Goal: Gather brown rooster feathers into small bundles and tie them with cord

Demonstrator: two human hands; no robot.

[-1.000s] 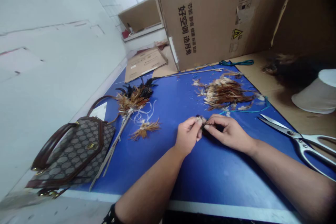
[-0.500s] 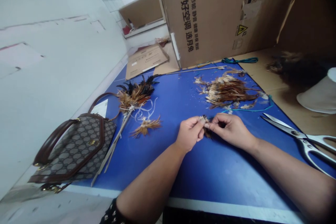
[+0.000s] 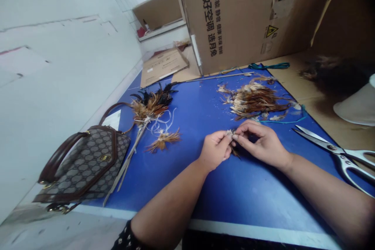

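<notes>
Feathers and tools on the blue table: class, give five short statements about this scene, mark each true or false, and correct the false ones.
1. The left hand and right hand meet at a small feather bunch. True.
2. The scissors lie beside the handbag. False: the scissors lie right of both hands, the handbag left.
3. A teal cord bundle lies near the large cardboard box. True.
4. The big feather pile is inside the handbag. False: the big feather pile lies on the blue table.
5. The handbag has brown trim. True.

The bare left hand (image 3: pixel 215 150) and bare right hand (image 3: pixel 263 143) pinch a small brown feather tuft (image 3: pixel 234 151) over a flat blue tabletop (image 3: pixel 258 199) bearing white-handled metal scissors (image 3: pixel 332 147).
</notes>
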